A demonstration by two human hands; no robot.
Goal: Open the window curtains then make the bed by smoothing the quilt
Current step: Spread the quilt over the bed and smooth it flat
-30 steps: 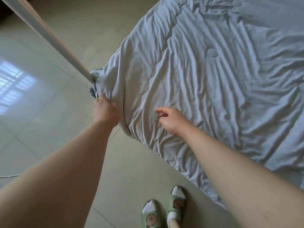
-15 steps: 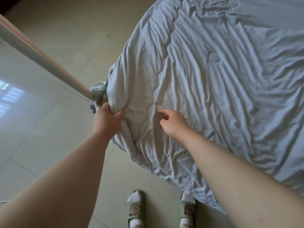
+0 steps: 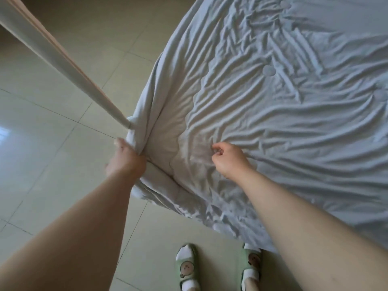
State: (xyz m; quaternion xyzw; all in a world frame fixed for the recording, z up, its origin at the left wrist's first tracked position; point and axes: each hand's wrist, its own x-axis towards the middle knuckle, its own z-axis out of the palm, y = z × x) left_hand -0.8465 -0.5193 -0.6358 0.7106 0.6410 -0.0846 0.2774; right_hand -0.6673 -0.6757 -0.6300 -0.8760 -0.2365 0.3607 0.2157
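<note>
The quilt (image 3: 283, 133), pale blue-grey and heavily creased, lies spread over the bed and fills the right and upper part of the view, its near corner hanging off the edge toward the person. The left hand (image 3: 126, 160) grips that corner, fingers and thumb wrapped round a thick bunch of gathered cloth, so that folds run up from the fist along the quilt's left edge. The right hand (image 3: 228, 159) rests on top of the quilt a little way in from the corner, its fingers (image 3: 216, 148) curled tight with the tips pressed into the cloth, pinching a small fold; fine creases fan out from them. Just beyond the left hand a pale pole (image 3: 88, 89) slants down from the upper left and meets the quilt's corner, though whether it touches the cloth cannot be told. Below the quilt's hanging edge stand two feet in white socks and green slippers (image 3: 185, 268) on a glossy tiled floor (image 3: 52, 143).
</note>
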